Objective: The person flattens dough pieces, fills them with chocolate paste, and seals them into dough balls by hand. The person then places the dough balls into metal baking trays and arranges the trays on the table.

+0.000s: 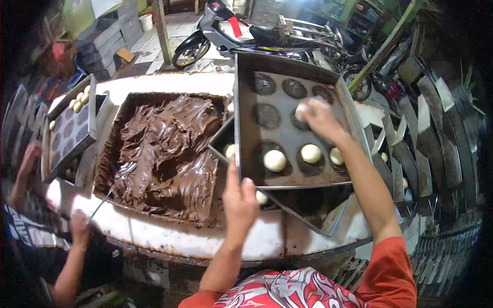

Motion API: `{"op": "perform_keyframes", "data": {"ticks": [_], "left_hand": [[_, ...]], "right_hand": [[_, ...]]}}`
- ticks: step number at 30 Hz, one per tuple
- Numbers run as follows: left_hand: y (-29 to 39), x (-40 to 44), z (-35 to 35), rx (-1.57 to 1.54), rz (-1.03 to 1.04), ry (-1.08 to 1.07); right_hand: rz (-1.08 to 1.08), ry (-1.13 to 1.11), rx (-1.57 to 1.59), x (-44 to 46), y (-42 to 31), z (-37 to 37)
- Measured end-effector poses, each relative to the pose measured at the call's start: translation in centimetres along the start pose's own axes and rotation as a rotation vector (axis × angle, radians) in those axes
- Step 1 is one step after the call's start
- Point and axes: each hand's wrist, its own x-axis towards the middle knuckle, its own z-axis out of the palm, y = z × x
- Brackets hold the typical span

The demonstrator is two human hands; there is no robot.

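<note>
A metal baking tray (298,180) with round marks on its base lies tilted across another tray. My left hand (240,203) is closed at the tray's near left corner, the fingers partly hidden by it. Inside the tray, my right hand (319,119) is closed on a pale dough ball (300,111) over a mark in the middle row. Along the near row sit a dough ball (275,160), another dough ball (310,153) and a third dough ball (336,156), partly behind my right forearm. Beneath is the lower tray (328,226), with dough balls showing at its left side.
A large pan of chocolate paste (164,154) stands to the left. A co-worker's hand (79,228) grips a tool reaching into it; another co-worker's hand (32,154) is near a tray (69,128) of dough balls. Upright trays (429,138) and a motorcycle (221,31) are around the table.
</note>
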Motion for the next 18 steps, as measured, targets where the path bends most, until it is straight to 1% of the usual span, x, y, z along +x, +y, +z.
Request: {"op": "perform_keyframes", "data": {"ticks": [1,2,3,4,5,6,7,8,9,11,12,13,14,15,17,18], "left_hand": [[0.2,-1.0,0.7,0.096,0.027,0.012],[-0.3,-2.0,1.5,0.202,0.104,0.025],[0.4,-3.2,2.1,0.164,0.019,-0.029],[-0.2,-4.6,3.0,0.079,-0.001,-0.059],[0.1,-6.0,3.5,0.077,0.035,-0.086],[0.5,-6.7,3.5,0.08,0.079,-0.118],[0.0,-6.6,2.8,0.059,0.062,-0.121],[-0.7,-4.9,1.9,0.084,0.172,-0.005],[-1.1,-2.1,0.3,0.179,0.271,0.047],[0.4,3.7,-2.1,0.761,0.433,-0.005],[1.1,6.2,-2.5,1.009,0.527,-0.067],[0.6,8.7,-2.7,1.273,0.4,-0.293],[0.4,10.5,-2.1,1.43,0.295,-0.483],[-0.8,12.0,-1.4,1.541,0.265,-0.61],[-2.2,13.2,-0.1,1.537,0.288,-0.631],[-1.6,13.3,0.2,1.52,0.281,-0.655]], "right_hand": [[0.029,0.051,-0.105,-0.4,0.4,2.2],[0.06,0.105,-0.211,-1.1,0.5,3.3],[-0.04,0.216,-0.18,-1.2,0.6,2.5],[-0.005,0.245,0.036,-2.5,-1.8,0.0],[0.077,0.235,0.158,-4.5,-4.0,-2.1],[0.14,0.149,0.238,-6.6,-3.6,-3.3],[0.099,0.156,0.104,-9.0,-5.0,-4.9],[0.12,0.232,0.151,-11.7,-5.3,-5.8],[0.145,0.307,0.197,-14.5,-4.9,-6.4],[0.272,0.419,0.332,-20.1,-3.9,-6.9],[0.313,0.452,0.311,-22.4,-3.9,-7.1],[0.359,0.472,0.382,-24.7,-3.6,-7.0],[0.403,0.492,0.452,-26.6,-3.2,-7.0],[0.411,0.505,0.46,-27.9,-3.6,-7.1],[0.31,0.698,0.568,-30.2,-5.4,-7.2],[0.318,0.71,0.572,-31.9,-5.3,-7.2]]}}
